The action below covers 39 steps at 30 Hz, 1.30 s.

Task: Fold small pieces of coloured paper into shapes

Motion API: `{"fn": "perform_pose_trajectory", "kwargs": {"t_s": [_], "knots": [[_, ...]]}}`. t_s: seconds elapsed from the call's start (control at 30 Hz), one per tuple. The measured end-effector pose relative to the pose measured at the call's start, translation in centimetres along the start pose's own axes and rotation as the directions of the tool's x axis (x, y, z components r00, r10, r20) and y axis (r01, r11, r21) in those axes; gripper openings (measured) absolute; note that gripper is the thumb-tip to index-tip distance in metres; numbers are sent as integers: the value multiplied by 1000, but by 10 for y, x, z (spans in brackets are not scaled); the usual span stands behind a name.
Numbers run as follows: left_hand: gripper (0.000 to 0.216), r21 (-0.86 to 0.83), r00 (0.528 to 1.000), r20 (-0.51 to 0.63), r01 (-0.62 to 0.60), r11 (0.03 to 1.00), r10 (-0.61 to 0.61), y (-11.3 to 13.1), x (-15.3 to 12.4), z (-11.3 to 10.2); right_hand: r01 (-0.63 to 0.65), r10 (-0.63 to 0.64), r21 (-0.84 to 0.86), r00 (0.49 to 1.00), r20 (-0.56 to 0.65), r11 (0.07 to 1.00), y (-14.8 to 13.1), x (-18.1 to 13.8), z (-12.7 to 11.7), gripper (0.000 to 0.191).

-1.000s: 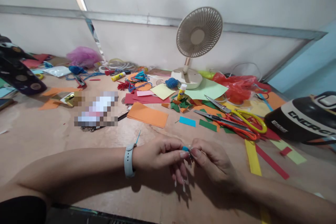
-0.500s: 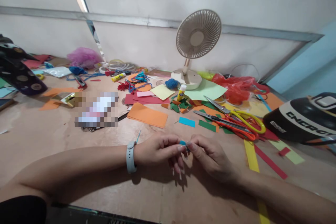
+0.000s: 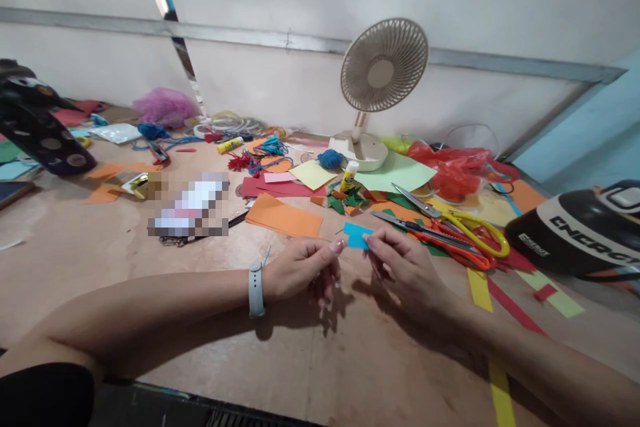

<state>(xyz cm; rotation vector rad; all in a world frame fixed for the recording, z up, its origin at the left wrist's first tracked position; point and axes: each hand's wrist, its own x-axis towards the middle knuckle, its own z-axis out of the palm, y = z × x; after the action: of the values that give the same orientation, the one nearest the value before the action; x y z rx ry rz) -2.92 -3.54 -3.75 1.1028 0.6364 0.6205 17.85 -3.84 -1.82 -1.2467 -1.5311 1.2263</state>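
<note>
A small blue paper piece (image 3: pixel 357 242) is pinched between the thumb and fingers of my right hand (image 3: pixel 407 270). In view it overlaps a blue paper rectangle (image 3: pixel 356 228) that lies behind it on the table. My left hand (image 3: pixel 305 270), with a pale watch on the wrist, is just left of the held piece. Its thumb presses on the index finger while the other fingers hang curled below; whether anything tiny is between them is hidden. Stacked orange paper strips (image 3: pixel 284 215) lie beyond my left hand. Yellow-handled scissors (image 3: pixel 465 225) and a red cutter knife (image 3: pixel 430 233) lie beyond my right.
At the back stands a beige fan (image 3: pixel 384 67), with a glue stick (image 3: pixel 349 177) and blue yarn ball (image 3: pixel 331 159) before it. A black tumbler (image 3: pixel 575 230) is at right, a dark bottle (image 3: pixel 45 127) at left. Green paper scraps (image 3: pixel 353 199) and a yellow strip (image 3: pixel 500 390) lie about.
My hands have moved apart and slightly up. The blue paper piece, earlier between both hands' fingertips, now shows flat in my right hand. The view has shifted a little.
</note>
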Motion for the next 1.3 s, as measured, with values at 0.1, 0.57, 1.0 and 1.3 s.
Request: {"fn": "perform_pose_trajectory", "kwargs": {"t_s": [0.1, 0.57, 1.0, 1.3], "knots": [[66, 38, 999, 1, 37, 999, -37, 0, 0, 0, -79, 110, 205, 983, -144, 976, 5, 21, 1, 42], [64, 751, 888, 208, -413, 515, 410, 23, 1, -24, 172, -113, -303, 973, 203, 937, 17, 20, 1, 35], [85, 993, 988, 59, -43, -111, 146, 16, -4, -91, 288, -210, -363, 948, 241, 886, 20, 24, 2, 34], [55, 987, 969, 64, -27, -155, 239, 7, 5, -59, 314, -241, -362, 942, 233, 878, 25, 25, 3, 35]]}}
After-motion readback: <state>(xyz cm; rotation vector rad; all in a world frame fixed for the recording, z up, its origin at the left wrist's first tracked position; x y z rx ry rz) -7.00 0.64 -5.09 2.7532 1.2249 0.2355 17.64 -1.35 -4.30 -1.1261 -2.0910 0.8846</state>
